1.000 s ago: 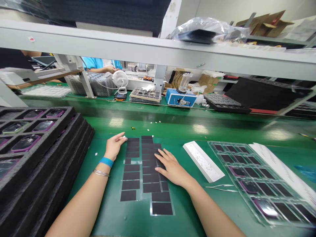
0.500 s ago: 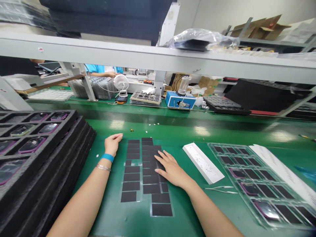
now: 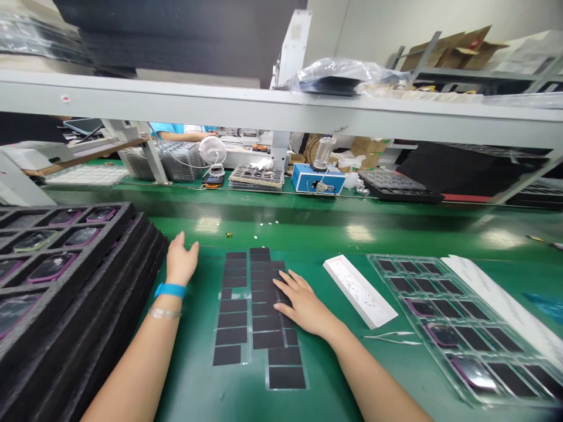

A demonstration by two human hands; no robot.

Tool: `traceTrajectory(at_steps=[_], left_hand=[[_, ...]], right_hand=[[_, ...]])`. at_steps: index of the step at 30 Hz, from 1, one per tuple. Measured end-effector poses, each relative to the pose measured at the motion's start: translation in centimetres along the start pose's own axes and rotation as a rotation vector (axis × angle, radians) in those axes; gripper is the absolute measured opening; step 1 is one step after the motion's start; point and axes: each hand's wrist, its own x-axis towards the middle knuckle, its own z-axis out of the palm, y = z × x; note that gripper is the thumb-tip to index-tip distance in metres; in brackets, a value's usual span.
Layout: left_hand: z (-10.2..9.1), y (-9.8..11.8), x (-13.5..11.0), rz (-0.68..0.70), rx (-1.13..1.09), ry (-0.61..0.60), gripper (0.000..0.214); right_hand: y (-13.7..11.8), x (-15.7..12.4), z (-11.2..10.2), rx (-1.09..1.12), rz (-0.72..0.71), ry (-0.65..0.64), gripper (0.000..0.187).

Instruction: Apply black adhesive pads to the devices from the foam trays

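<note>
My right hand (image 3: 303,302) lies flat with spread fingers on the right-hand strips of black rectangular pieces on clear film (image 3: 267,308). Left of these lies another film strip with black rectangles (image 3: 231,320). My left hand (image 3: 181,262) is beside the foam tray stack, thumb apart from the fingers, with nothing visible in it. A blue band is on that wrist. To the right of my right hand are a white shallow box (image 3: 358,291) with small dark bits and a pair of tweezers (image 3: 391,338).
Black foam trays (image 3: 145,264) holding purple-rimmed watch-like parts are stacked at left. A clear plastic tray (image 3: 422,316) with black pieces and several purple-rimmed parts lies at right. Beyond stand a small fan (image 3: 212,150) and a blue device (image 3: 317,179). A grey beam (image 3: 246,109) crosses above.
My left hand has moved left, away from the film strips toward the foam trays, and its fingers have opened out. My right hand stays on the film strips. The view has shifted slightly.
</note>
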Motion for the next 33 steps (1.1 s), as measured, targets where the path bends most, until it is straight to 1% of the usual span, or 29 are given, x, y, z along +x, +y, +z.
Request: traceTrajectory(at_steps=[1, 3, 4, 6, 8, 10, 12, 14, 19, 21, 23, 24, 25, 28, 30, 33], left_hand=[[-0.6, -0.2, -1.6, -0.021, 0.168, -0.009, 0.069], [-1.8, -0.6, -5.1, -0.046, 0.525, -0.114, 0.086], [-2.3, -0.8, -6.8, -0.043, 0.664, -0.174, 0.090], [-3.0, -1.1, -9.6, -0.042, 0.883, -0.261, 0.087], [-3.2, -1.1, -11.2, -0.054, 1.044, -0.319, 0.082], [-2.8, -0.9, -11.5, -0.078, 1.145, -0.355, 0.081], [-2.0, -0.7, -10.8, -0.087, 1.205, -0.360, 0.085], [-0.8, -0.5, -9.5, -0.075, 1.225, -0.343, 0.089], [2.8, -1.1, -4.9, -0.053, 1.157, -0.264, 0.096], [4.0, -1.2, -2.9, -0.017, 1.091, -0.293, 0.096], [4.9, -1.3, -1.1, 0.042, 0.990, -0.356, 0.089], [5.2, -1.3, -0.5, 0.084, 0.922, -0.364, 0.084], [5.3, -1.3, 0.1, 0.131, 0.848, -0.346, 0.077], [5.1, -1.4, 0.9, 0.262, 0.668, -0.218, 0.050], [4.7, -1.4, 1.0, 0.279, 0.629, -0.146, 0.042], [4.0, -1.4, 0.4, 0.241, 0.609, -0.114, 0.038]], right_hand=[[0.0, 0.0, 0.0, 0.000, 0.000, -0.001, 0.062], [-0.1, 0.0, -0.1, -0.001, 0.000, -0.003, 0.061], [-0.1, 0.0, -0.1, 0.000, 0.001, -0.005, 0.061], [-0.2, 0.1, 0.0, 0.000, 0.005, -0.012, 0.062], [-0.2, 0.1, 0.1, -0.001, 0.006, -0.015, 0.062], [-0.1, 0.2, 0.2, -0.006, 0.004, -0.015, 0.063], [-0.1, 0.2, 0.3, -0.013, 0.001, -0.011, 0.063], [0.0, 0.2, 0.4, -0.017, 0.000, -0.006, 0.063], [0.1, 0.2, 0.5, -0.014, -0.006, 0.008, 0.063], [0.1, 0.2, 0.4, -0.013, -0.005, 0.008, 0.063], [0.1, 0.2, 0.3, -0.007, -0.004, 0.004, 0.063], [0.1, 0.2, 0.3, -0.004, -0.005, 0.003, 0.063], [0.1, 0.2, 0.2, 0.000, -0.004, 0.002, 0.063], [0.0, 0.2, 0.2, 0.004, -0.002, 0.004, 0.063], [0.1, 0.2, 0.2, 0.002, -0.003, 0.006, 0.063], [0.1, 0.2, 0.1, 0.000, -0.005, 0.002, 0.063]])
